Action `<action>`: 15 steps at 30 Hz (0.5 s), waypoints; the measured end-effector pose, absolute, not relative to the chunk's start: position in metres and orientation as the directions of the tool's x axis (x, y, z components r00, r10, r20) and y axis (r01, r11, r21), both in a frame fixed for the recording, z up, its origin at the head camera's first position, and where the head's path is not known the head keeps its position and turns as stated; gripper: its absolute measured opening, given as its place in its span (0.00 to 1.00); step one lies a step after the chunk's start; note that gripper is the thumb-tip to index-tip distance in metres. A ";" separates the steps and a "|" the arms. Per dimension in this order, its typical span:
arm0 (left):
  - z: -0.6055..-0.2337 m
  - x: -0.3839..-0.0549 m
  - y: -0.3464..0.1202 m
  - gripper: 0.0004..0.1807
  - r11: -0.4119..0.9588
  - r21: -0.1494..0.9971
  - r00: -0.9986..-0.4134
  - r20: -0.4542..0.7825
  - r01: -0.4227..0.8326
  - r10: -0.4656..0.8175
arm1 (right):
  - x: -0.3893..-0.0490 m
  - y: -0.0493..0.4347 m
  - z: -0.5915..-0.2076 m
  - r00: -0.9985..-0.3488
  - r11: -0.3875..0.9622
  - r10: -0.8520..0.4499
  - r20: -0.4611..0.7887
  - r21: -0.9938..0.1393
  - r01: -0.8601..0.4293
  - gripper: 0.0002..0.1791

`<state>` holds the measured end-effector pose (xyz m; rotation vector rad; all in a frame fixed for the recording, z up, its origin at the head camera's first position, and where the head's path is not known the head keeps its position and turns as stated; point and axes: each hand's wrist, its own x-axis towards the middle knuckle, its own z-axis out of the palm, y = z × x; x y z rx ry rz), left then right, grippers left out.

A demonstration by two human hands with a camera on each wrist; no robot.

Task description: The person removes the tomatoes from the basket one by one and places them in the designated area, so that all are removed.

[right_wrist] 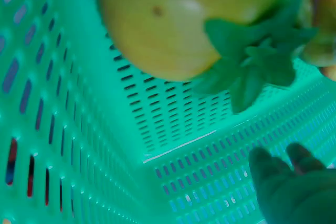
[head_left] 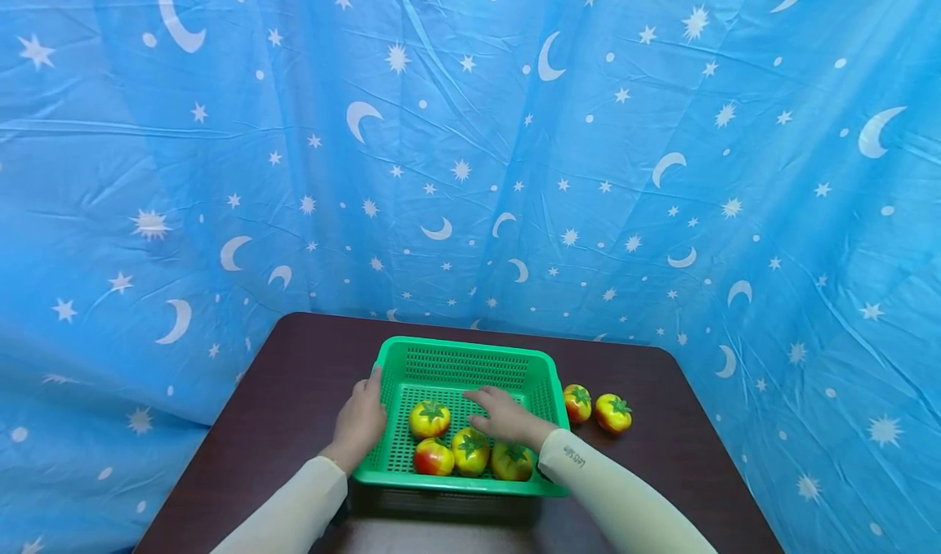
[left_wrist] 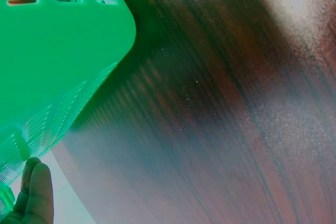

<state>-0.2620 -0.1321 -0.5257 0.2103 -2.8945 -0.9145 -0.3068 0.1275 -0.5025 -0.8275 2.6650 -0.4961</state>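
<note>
1. You seem midway through filling the green basket (head_left: 470,347): four fruits (head_left: 430,420) sit inside, toward its near edge.
2. Your left hand (head_left: 360,423) lies straight-fingered against its left edge.
3. Your right hand (head_left: 507,419) hovers inside, fingers loosely spread, empty.
4. Next likely calls for reaching past the right edge to two more fruits (head_left: 613,413) on the table (head_left: 316,374).

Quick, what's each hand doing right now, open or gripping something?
Left hand: open, fingers straight, at the left side of the green basket.
Right hand: open, holding nothing, reaching over the basket's inside.
</note>
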 end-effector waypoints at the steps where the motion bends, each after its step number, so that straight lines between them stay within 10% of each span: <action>1: -0.526 -0.262 -0.132 0.37 0.810 0.577 -0.986 0.052 -0.101 -0.160 | -0.306 0.127 -0.504 -0.777 0.773 -0.595 -0.204 -0.412 -0.483 0.29; 15: -0.528 -0.263 -0.132 0.37 0.822 0.562 -0.985 0.069 -0.090 -0.155 | -0.297 0.122 -0.507 -0.692 0.760 -0.643 -0.328 -0.384 -0.524 0.30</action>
